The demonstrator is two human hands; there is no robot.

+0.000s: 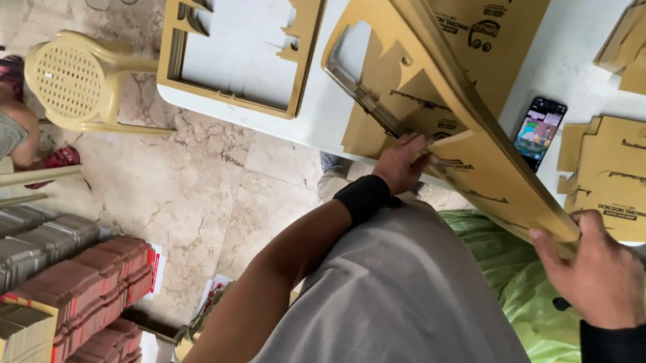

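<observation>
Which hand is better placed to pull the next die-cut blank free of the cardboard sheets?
Likely the left hand: its fingers sit at a blank's edge inside the cardboard sheets. The right hand grips their lower corner, steadying them.

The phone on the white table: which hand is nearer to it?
Right. The right hand grips the cardboard stack below the phone; the left hand holds the stack's lower edge, farther left.

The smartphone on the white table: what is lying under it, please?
The smartphone lies directly on the bare white table, screen up. Its lower end is covered by the cardboard sheets that both hands hold, so anything there is hidden.
</observation>
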